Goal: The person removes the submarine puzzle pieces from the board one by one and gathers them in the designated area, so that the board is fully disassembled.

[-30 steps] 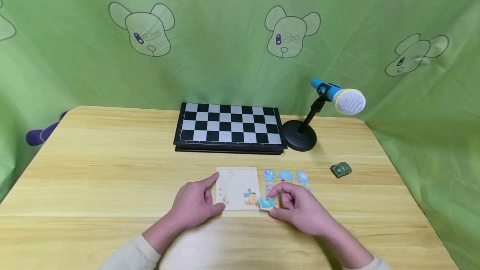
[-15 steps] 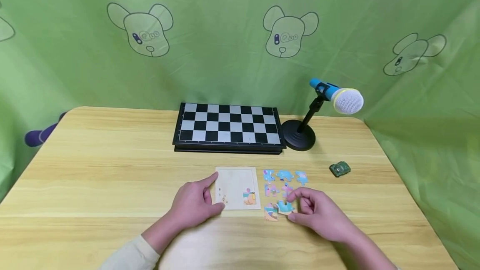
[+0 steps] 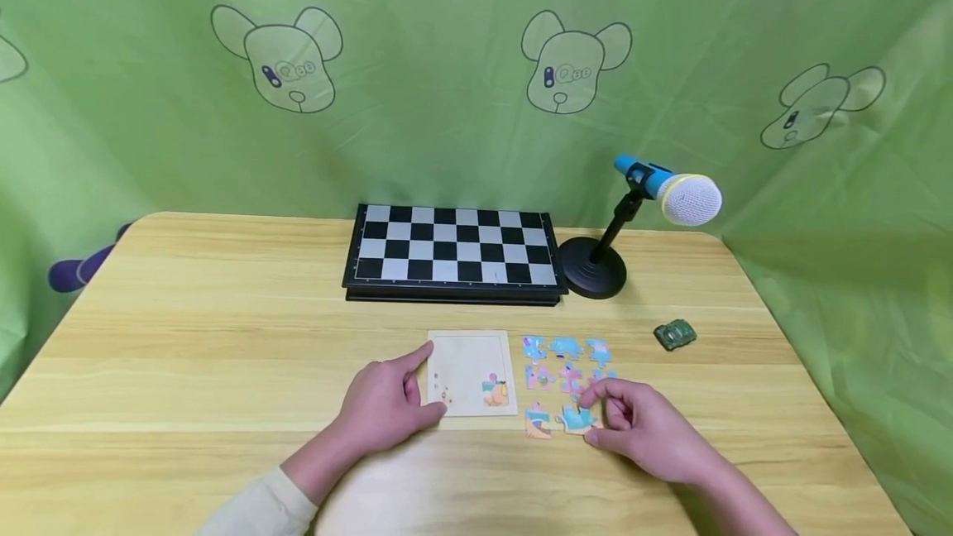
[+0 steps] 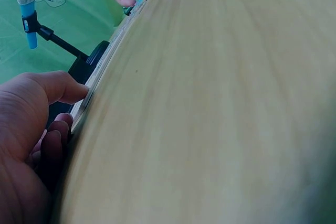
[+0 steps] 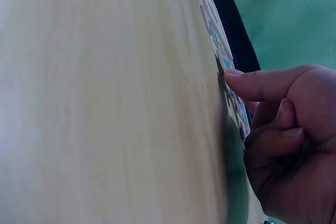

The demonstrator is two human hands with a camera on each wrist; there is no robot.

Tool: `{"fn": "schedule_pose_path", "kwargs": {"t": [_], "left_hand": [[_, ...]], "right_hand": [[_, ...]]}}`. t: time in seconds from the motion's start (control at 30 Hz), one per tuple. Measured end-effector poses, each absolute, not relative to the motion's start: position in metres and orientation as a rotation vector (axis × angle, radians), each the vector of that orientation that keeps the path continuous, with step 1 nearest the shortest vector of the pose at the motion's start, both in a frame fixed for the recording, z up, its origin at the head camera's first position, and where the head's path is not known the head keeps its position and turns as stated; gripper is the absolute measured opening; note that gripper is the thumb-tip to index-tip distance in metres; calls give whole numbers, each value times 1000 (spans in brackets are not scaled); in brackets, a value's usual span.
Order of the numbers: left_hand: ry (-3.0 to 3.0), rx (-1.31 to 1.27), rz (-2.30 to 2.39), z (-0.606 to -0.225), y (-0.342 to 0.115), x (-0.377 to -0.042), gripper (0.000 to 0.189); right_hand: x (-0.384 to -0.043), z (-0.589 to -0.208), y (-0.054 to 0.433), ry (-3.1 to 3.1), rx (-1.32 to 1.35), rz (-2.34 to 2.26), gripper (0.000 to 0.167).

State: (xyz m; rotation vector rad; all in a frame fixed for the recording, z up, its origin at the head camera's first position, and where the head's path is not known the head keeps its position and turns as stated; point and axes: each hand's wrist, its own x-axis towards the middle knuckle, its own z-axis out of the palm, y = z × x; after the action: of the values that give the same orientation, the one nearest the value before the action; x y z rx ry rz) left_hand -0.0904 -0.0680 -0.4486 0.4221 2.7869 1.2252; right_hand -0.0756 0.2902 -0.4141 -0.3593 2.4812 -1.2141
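Note:
In the head view my left hand (image 3: 389, 405) holds the left side of a pale square puzzle board (image 3: 465, 366), index finger at the upper edge and thumb on the lower corner. One coloured jigsaw piece (image 3: 495, 392) sits in the board's lower right corner. To the right, my right hand (image 3: 646, 430) pinches a teal and cream puzzle piece (image 3: 577, 420) between thumb and index finger, low over the table. Several loose pieces lie above it, and another loose piece (image 3: 538, 422) is at its left. The right wrist view shows the thumb (image 5: 247, 80) stretched toward the pieces.
Behind the board lies a folded black-and-white chessboard (image 3: 456, 246). Next to it stands a blue microphone (image 3: 670, 189) on a black round-based stand (image 3: 593, 269). A small green toy car (image 3: 675, 335) rests at the right. A green curtain (image 3: 447, 106) surrounds the wooden table (image 3: 223, 313).
My right hand has moved right and slightly down with the puzzle piece, away from the board, uncovering loose pieces. The left hand stays on the board.

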Motion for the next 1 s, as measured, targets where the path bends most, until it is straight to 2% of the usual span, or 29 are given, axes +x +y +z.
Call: {"fn": "schedule_pose_path", "kwargs": {"t": [0.7, 1.0], "left_hand": [[2785, 433, 1235, -448, -68, -90, 77], [2769, 415, 1241, -448, -68, -90, 78]], "right_hand": [[-75, -411, 286, 2532, -371, -1192, 33], [-86, -413, 253, 2589, -369, -1238, 30]]}}
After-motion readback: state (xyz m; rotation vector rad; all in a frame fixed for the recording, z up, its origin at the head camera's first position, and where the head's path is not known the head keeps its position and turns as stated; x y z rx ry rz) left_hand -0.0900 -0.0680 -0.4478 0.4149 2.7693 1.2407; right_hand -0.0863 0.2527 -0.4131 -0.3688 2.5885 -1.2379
